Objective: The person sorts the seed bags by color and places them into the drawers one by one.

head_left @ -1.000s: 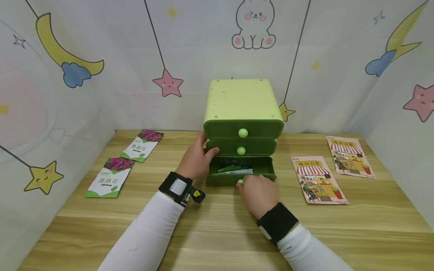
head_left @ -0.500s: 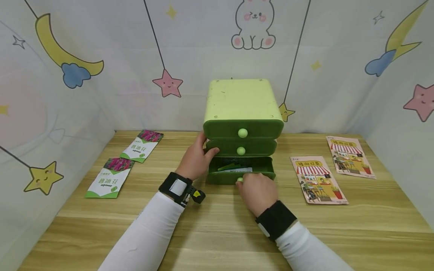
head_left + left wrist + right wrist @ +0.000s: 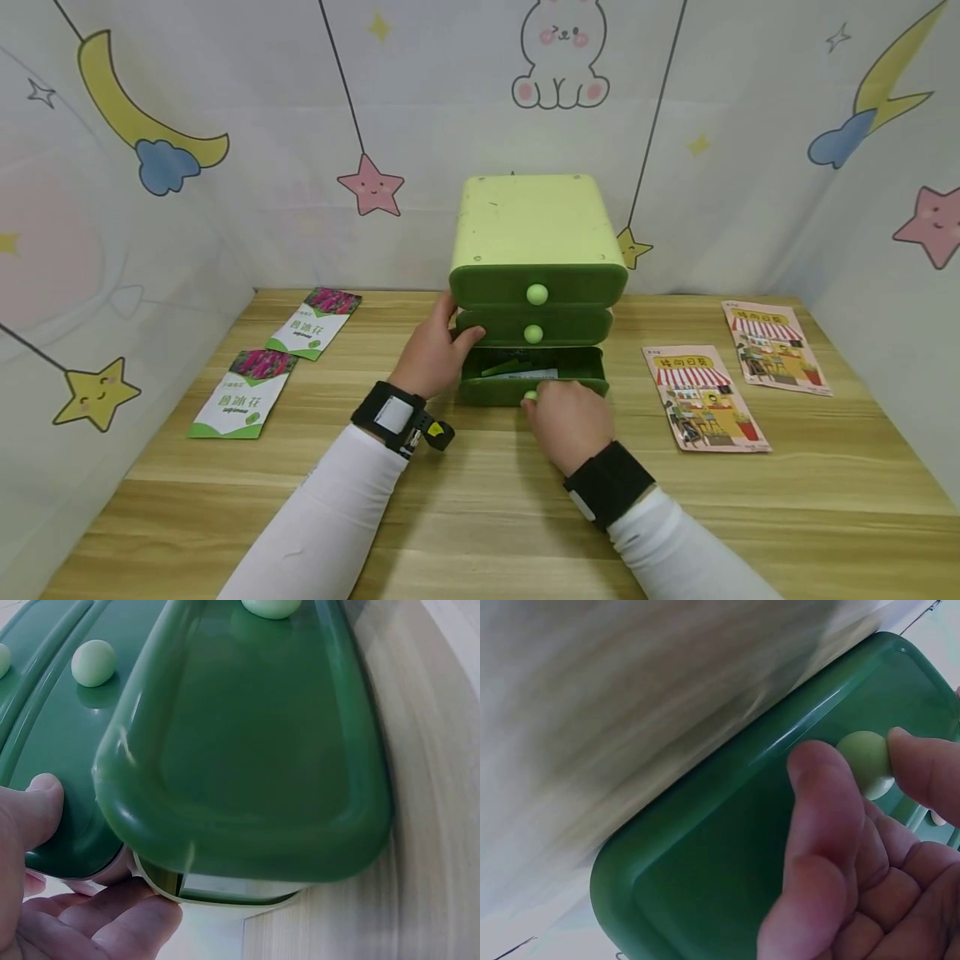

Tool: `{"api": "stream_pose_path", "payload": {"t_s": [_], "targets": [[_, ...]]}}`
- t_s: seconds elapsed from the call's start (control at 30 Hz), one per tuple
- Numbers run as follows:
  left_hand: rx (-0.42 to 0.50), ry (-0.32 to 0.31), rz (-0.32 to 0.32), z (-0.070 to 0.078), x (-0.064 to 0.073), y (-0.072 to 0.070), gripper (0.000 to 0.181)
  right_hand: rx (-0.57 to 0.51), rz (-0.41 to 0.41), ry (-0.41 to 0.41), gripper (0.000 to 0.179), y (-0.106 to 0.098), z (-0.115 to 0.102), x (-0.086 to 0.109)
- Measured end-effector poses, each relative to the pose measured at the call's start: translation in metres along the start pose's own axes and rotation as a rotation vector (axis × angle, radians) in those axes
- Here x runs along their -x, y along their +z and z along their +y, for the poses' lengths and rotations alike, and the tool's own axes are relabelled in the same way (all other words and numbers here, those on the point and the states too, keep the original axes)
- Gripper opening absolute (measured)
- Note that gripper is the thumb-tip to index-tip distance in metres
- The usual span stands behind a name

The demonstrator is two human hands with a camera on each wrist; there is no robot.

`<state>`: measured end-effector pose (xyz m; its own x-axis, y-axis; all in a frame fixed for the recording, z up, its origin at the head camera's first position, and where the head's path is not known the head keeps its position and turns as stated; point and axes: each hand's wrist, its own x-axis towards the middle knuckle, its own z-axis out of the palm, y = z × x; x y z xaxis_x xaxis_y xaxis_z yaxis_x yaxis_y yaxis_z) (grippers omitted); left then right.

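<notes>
A small drawer cabinet (image 3: pixel 536 218) with a pale green top and dark green drawer fronts stands at the back of the table. Its bottom drawer (image 3: pixel 487 394) is pulled part way out, with a white and green packet (image 3: pixel 517 374) visible inside. My right hand (image 3: pixel 573 425) pinches that drawer's round light green knob (image 3: pixel 866 761) between thumb and fingertips. With my left hand (image 3: pixel 431 354) I hold the cabinet's left side, thumb on the middle drawer's front (image 3: pixel 75 761) and fingers round the side wall. The top and middle drawers are closed.
Two seed packets with magenta flowers, one nearer (image 3: pixel 243 396) and one farther (image 3: pixel 315 323), lie to the left. On the right are two pink packets with striped awnings, nearer (image 3: pixel 705 400) and farther (image 3: pixel 776 348). A printed cloth wall (image 3: pixel 285 208) closes off the back.
The bottom drawer has slid a little farther into the cabinet, my right hand moving inward with its knob. My left hand has stayed in place.
</notes>
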<state>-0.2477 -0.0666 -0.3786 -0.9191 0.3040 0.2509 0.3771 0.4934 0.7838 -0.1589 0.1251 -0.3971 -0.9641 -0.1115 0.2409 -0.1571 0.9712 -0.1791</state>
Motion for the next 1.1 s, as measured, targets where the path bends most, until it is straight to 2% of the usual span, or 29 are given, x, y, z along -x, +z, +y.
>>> {"api": "stream_pose_path", "payload": {"t_s": [0.33, 0.7, 1.1], "targets": [[0.018, 0.017, 0.011, -0.004, -0.001, 0.002, 0.058, -0.001, 0.028, 0.013, 0.032, 0.002, 0.0, -0.001], [0.027, 0.028, 0.026, -0.005, -0.001, 0.003, 0.059, -0.029, -0.012, 0.012, 0.031, 0.001, 0.001, -0.009], [0.031, 0.028, 0.026, -0.005, -0.001, 0.003, 0.059, -0.035, 0.02, 0.01, 0.032, 0.005, 0.002, -0.018]]}}
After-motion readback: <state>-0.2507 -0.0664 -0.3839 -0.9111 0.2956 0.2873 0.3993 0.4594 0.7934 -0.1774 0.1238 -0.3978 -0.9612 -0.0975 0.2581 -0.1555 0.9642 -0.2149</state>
